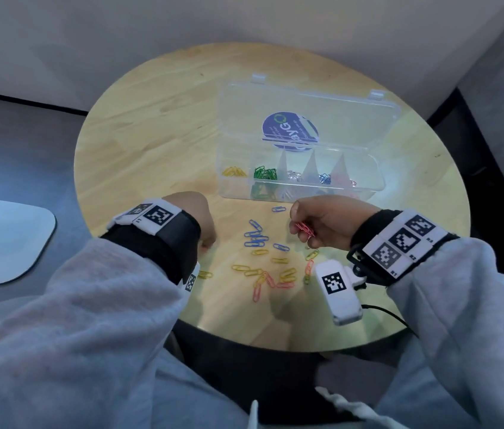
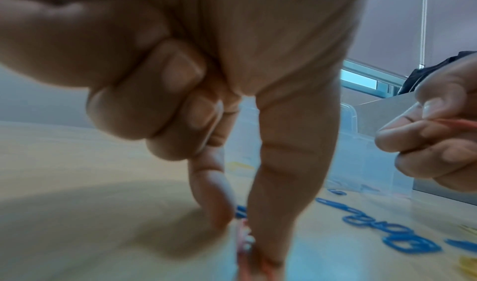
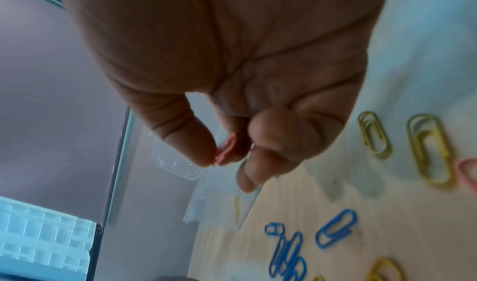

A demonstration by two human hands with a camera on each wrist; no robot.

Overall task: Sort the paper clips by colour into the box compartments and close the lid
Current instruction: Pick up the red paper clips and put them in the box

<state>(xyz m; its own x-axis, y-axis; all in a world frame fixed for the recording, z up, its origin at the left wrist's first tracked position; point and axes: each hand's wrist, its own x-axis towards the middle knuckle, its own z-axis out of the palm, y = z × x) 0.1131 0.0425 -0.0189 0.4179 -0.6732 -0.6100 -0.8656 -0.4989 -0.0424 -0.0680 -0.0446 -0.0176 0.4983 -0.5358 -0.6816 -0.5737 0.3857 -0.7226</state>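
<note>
The left hand (image 1: 196, 219) is hiding its own fingertips in the head view; only the left wrist view is showing its thumb and forefinger reaching down and pinching a pink paper clip (image 2: 244, 242) against the round wooden table (image 1: 151, 125), the other fingers curled into the palm, the clip blurred and partly cut off by the lower edge. The right hand (image 1: 322, 226) is hovering above the table, near the box, gripping a small bunch of pink clips (image 1: 305, 229) between thumb and fingers; how many is hard to tell. The clear box (image 1: 300, 181) is sitting at the far right of the table with its long axis running left to right and its lid (image 1: 306, 116) standing open on the far side. Its compartments are holding, left to right, yellow, green, pale, blue and pink clips, the rightmost hard to make out through the plastic. Loose blue clips (image 1: 257, 238) are lying between the hands, and yellow clips (image 1: 250, 270) mixed with pink ones are lying nearer the person, pointing every way.
</note>
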